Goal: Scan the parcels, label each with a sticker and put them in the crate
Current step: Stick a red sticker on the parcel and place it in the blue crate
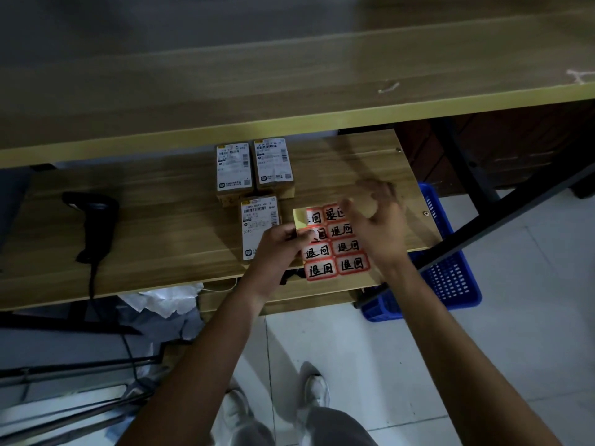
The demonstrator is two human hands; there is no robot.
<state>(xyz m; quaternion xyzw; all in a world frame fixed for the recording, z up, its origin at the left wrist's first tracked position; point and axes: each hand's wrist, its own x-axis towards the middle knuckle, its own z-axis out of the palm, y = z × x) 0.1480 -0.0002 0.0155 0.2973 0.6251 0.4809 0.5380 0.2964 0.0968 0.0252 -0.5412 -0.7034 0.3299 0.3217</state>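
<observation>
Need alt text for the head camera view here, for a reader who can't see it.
Two bare hands work a sticker sheet of red-bordered labels over a wooden shelf: the left hand grips its edge, the right hand reaches over it, blurred. Three labelled parcels lie beside it, a black scanner farther left, a blue crate on the floor.

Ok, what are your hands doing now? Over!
Left hand pinching sticker sheet, right hand blurred over its top. Three parcels on shelf, none in crate. Scanner set aside, nothing blocking.
</observation>
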